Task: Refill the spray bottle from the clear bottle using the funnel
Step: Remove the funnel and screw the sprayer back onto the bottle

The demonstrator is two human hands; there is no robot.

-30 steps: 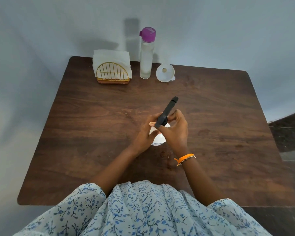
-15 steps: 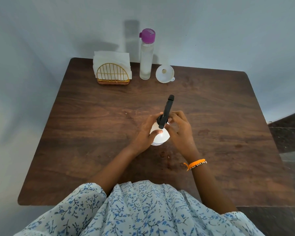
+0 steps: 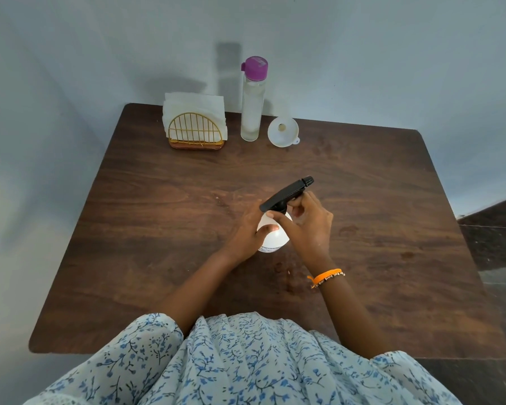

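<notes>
A dark wooden table (image 3: 158, 229) stands against a pale wall. At its far edge a napkin holder (image 3: 194, 133) sits left of the clear bottle (image 3: 251, 112), upright with its purple cap on; the white funnel (image 3: 283, 131) lies just right of that bottle. Mid-table stands the white spray bottle (image 3: 272, 236). The left hand (image 3: 250, 229) wraps its body, thumb on top. The right hand (image 3: 310, 226) pinches the black sprayer head (image 3: 287, 194), nozzle pointing far-right
</notes>
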